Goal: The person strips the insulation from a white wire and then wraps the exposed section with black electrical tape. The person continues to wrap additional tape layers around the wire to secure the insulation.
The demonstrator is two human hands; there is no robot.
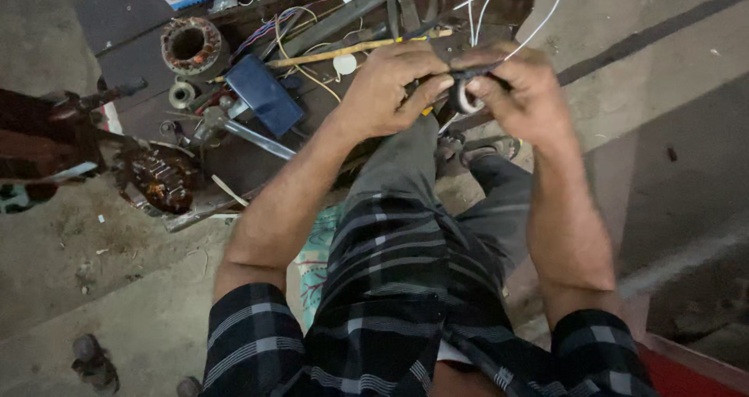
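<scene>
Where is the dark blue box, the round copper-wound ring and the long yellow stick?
dark blue box [264,94], head view, flat top.
round copper-wound ring [189,46], head view, rim.
long yellow stick [328,54], head view, middle.

Bare grey concrete floor [140,311] fills the frame, dusty and stained — a dark straight stripe [647,34] crosses the upper right. A low dark wooden board [133,54] sits at upper left, a red edge [686,366] at lower right. Light is dim, even.
</scene>
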